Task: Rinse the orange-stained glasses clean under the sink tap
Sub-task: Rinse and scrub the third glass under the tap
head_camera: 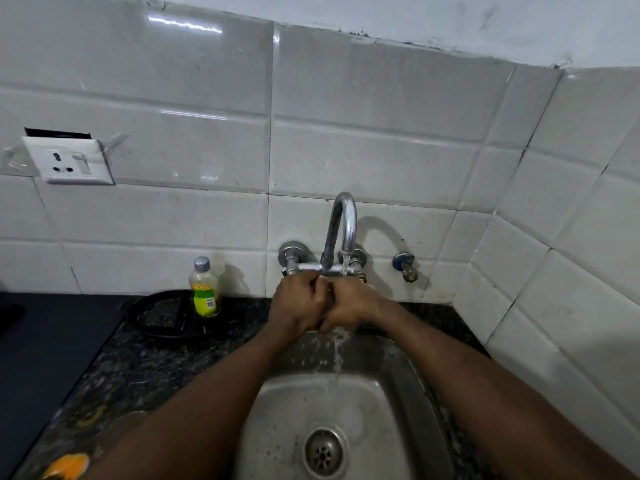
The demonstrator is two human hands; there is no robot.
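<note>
Currently, in the head view, the curved chrome wall tap (343,230) at 12 o'clock runs water onto the left hand (298,304) and right hand (351,306). Both are curled together above the round steel sink (381,427). Whether they enclose a glass cannot be told. A cropped orange-tinted object (67,466) at 7 o'clock may be a stained glass. The step is judged to be rinsing. The next move calls for bringing that object under the tap.

The left hand (298,304) and right hand (351,306) are clasped together, wetted by the tap (347,223) above, sink (398,396) below.
</note>
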